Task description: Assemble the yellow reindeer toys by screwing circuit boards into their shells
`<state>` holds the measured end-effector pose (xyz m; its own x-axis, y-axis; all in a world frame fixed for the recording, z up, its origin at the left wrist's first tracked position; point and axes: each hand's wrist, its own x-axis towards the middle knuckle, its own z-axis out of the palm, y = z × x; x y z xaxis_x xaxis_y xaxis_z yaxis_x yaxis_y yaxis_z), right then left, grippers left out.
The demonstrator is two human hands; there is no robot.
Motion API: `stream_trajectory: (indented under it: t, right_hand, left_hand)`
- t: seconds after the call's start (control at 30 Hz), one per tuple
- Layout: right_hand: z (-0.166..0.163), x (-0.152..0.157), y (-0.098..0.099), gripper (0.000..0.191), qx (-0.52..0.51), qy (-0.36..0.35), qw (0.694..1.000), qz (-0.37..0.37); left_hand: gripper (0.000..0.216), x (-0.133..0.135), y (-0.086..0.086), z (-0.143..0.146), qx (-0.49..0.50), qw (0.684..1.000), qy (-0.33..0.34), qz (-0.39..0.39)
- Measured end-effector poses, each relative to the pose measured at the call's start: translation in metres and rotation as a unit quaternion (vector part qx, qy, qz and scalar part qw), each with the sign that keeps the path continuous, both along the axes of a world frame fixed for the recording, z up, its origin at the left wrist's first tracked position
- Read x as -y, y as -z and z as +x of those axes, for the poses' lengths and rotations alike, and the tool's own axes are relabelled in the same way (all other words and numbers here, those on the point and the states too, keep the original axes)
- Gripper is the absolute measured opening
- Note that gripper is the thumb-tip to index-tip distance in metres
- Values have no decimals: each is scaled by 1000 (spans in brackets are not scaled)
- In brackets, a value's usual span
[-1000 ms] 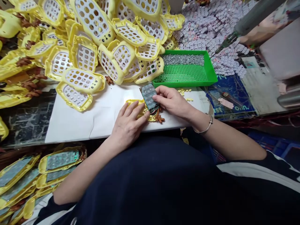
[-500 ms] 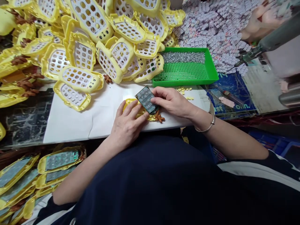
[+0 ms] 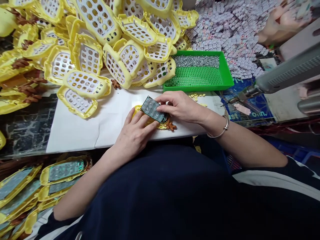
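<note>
My right hand [image 3: 175, 106] pinches a dark circuit board with a grey keypad [image 3: 151, 108] between thumb and fingers. The board is tilted over a yellow plastic shell [image 3: 137, 109] lying on the white work surface. My left hand [image 3: 136, 130] rests over the shell with bent fingers, holding it; its fingertips are close to the board's lower edge. A brown antler-shaped piece [image 3: 171, 125] sticks out from the shell's right end. Much of the shell is hidden by the board and my fingers.
Perforated yellow shells [image 3: 88, 60] are heaped at the back left. Behind my right hand stands a green tray [image 3: 200, 78] of screws, near a pile of pale button pieces [image 3: 225, 33]. An electric screwdriver [image 3: 280, 80] hangs at right. Shells with boards [image 3: 65, 171] are stacked lower left.
The board has turned and lowered toward the shell, its far corner shifting left. The hanging screwdriver has swung further into view, down and left. My left hand has barely moved.
</note>
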<state>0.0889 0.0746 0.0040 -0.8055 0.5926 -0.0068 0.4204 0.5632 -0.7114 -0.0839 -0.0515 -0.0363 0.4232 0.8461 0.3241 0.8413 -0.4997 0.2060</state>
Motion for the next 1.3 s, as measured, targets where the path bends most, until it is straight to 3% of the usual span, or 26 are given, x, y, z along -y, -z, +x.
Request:
stream_trajectory:
  t: [0.1, 0.2, 0.3, 0.4, 0.47, 0.57, 0.83, 1.0, 1.3]
  right_hand:
    - [-1, -1, 0, 20, 0, -11, 1000, -12]
    - [-2, -1, -1, 21, 15, -8, 1000, -6]
    - [-3, 0, -1, 21, 33, -3, 999, 1]
    - [-4, 0, -1, 21, 37, -13, 999, 12]
    - [-5, -1, -1, 22, 32, -22, 999, 23]
    - [-6, -3, 0, 22, 34, -31, 999, 26]
    - [-6, -3, 3, 27, 9, -17, 1000, -2]
    - [0, -7, 7, 20, -26, -73, 997, 22]
    - [5, -13, 17, 28, -48, -126, 990, 48]
  left_hand:
    - [37, 0, -1, -6, 23, 999, 30, -30]
    - [32, 1, -3, -15, 95, 994, 61, -11]
    - [27, 2, -3, -24, 180, 983, -11, 45]
    - [59, 2, 0, -30, 215, 972, -90, 33]
    - [73, 0, 1, -32, 212, 974, -78, -10]
    - [76, -3, 2, -35, 190, 979, -61, -37]
    - [83, 3, 2, -24, 200, 976, -86, -2]
    - [86, 8, 5, -12, 200, 974, -100, 33]
    - [86, 10, 8, -9, 209, 972, -101, 30]
